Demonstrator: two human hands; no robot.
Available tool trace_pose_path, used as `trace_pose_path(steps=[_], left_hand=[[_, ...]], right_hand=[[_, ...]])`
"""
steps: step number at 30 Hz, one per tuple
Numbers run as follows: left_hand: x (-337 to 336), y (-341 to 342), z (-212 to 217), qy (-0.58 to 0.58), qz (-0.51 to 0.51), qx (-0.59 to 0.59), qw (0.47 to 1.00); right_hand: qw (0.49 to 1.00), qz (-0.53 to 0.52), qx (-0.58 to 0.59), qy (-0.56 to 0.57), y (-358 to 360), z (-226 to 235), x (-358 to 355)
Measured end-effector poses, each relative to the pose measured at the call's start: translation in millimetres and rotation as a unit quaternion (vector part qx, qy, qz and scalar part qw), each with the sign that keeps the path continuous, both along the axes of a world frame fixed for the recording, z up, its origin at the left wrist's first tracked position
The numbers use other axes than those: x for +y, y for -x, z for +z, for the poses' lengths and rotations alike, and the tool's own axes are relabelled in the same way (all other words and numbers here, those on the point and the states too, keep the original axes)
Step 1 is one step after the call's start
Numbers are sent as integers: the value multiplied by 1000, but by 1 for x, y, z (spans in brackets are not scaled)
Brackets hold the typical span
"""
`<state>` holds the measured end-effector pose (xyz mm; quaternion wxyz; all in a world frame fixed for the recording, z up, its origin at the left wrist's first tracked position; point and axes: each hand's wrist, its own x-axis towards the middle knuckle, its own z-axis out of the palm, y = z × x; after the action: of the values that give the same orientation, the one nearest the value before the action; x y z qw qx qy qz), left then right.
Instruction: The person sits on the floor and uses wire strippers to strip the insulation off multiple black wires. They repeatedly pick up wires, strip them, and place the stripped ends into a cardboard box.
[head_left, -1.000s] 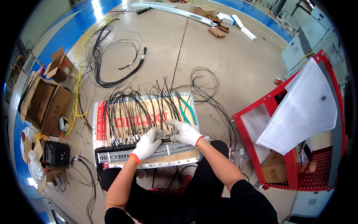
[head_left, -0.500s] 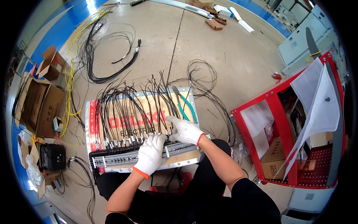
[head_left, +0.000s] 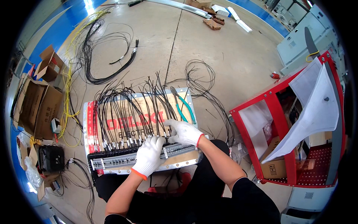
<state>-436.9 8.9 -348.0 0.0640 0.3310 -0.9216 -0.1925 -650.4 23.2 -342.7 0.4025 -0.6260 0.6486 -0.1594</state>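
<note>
A long grey strip of terminal blocks (head_left: 119,161) lies along the near edge of a cardboard-topped board over my lap. Many black wires (head_left: 130,112) with white end sleeves run from its far side and fan away from me. My left hand (head_left: 149,153), in a white glove, rests on the strip right of its middle, fingers closed at the wire ends; what they hold is hidden. Beside it my gloved right hand (head_left: 184,133) pinches at a black wire, its fingertips close to the left ones. Pliers (head_left: 184,105) with teal handles lie beyond the right hand.
To the right stands a red metal rack (head_left: 278,112) with papers hanging on it. Cardboard boxes (head_left: 41,108) and a black case (head_left: 51,158) are at the left. Wire bundles (head_left: 91,67) and a yellow cable (head_left: 67,82) lie on the floor. Grey cabinets (head_left: 304,37) stand far right.
The whole view has shifted slightly, with the board a little further left in the picture. Both hands keep nearly the same place at the strip. The hanging paper's lower corner has swung left.
</note>
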Motion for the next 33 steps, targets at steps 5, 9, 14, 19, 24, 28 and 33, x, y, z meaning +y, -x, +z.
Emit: trace_pose_path(steps=[5,9,14,19,24,28,33], left_hand=[[0,0,-1,-5,1,-6,1000],[0,1,1,-12,3,-9,1000],[0,1,-1,-4,7,3,1000],[0,1,-1,-9,10,3,1000],[1,1,1,-9,18,16,1000],[0,2,-1,-11,18,29,999],[-2,1,2,-29,22,36,999]], right_hand=[[1000,-15,-6,-10,-4,3,4],[982,-86,-157,-67,-1,1,2],[998,-23,-32,53,-3,-9,1],[998,-25,4,51,-2,-12,0],[998,-40,-22,44,-8,-15,3],[997,-40,-13,66,-9,-19,4],[996,-30,-17,83,-7,-21,3]])
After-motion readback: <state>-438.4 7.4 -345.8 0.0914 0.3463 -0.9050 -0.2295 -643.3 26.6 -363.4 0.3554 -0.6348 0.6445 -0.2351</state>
